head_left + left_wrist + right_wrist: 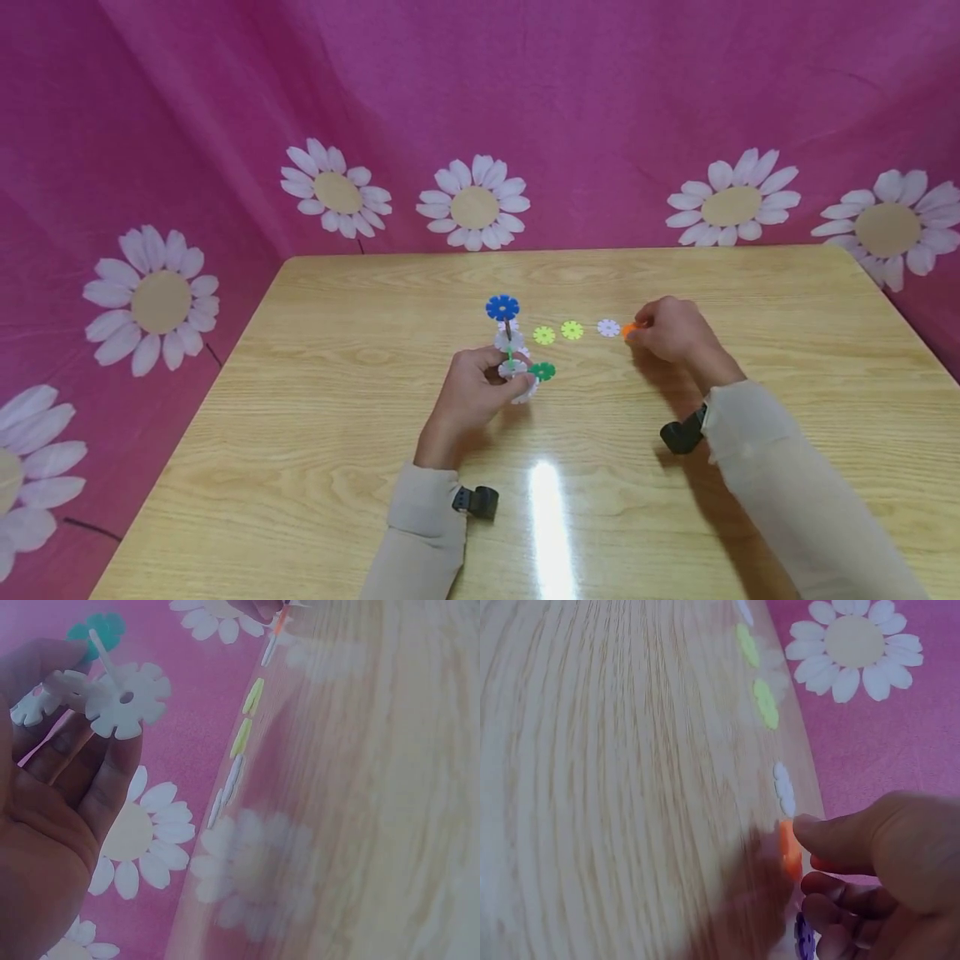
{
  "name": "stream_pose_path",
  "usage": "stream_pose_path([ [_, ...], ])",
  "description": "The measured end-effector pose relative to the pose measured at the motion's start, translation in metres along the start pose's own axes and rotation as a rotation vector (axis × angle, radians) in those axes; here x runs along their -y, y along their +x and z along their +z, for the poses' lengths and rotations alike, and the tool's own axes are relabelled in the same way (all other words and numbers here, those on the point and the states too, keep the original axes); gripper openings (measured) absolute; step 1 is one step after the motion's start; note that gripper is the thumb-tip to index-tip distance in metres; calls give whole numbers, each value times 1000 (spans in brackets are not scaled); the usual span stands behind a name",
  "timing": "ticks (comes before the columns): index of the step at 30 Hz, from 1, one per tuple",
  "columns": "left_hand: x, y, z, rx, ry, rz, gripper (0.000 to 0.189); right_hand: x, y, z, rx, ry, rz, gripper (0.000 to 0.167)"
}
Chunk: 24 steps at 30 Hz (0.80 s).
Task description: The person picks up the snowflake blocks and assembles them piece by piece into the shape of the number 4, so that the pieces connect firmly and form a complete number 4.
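My left hand (472, 387) grips a joined piece of notched, flower-shaped plastic discs. A blue disc (496, 314) tops it, white discs (142, 705) are slotted together below, and a green disc (543, 375) sticks out near the thumb. Over at the right of a row of discs, my right hand (675, 329) pinches an orange disc (788, 844) between thumb and finger, low at the tabletop. Below its curled fingers in the right wrist view lies a purple disc (804, 937), partly hidden.
Along the row on the wooden table (337, 417) lie two yellow-green discs (572, 336) and a white disc (608, 333) beside the orange one. More white discs are partly hidden behind the joined piece. A pink flowered cloth (600, 100) hangs behind the table.
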State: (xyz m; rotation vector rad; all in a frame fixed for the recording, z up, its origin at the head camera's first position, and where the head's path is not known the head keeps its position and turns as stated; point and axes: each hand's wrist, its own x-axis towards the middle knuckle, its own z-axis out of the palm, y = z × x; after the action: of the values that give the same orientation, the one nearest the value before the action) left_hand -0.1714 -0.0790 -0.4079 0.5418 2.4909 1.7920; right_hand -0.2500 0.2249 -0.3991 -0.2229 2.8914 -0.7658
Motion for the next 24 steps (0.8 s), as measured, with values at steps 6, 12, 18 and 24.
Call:
stream_pose_path([
  [6, -1, 0, -1, -4, -14, 7, 10, 2, 4, 2, 36, -17, 60, 33],
  [12, 0, 0, -1, -2, -18, 12, 10, 0, 6, 2, 63, 53, 94, 25],
  [18, 1, 0, -1, -3, -33, 10, 11, 0, 4, 1, 51, 95, 137, 27],
  [24, 1, 0, -1, -6, -42, 7, 11, -2, 1, 0, -5, 87, 109, 25],
])
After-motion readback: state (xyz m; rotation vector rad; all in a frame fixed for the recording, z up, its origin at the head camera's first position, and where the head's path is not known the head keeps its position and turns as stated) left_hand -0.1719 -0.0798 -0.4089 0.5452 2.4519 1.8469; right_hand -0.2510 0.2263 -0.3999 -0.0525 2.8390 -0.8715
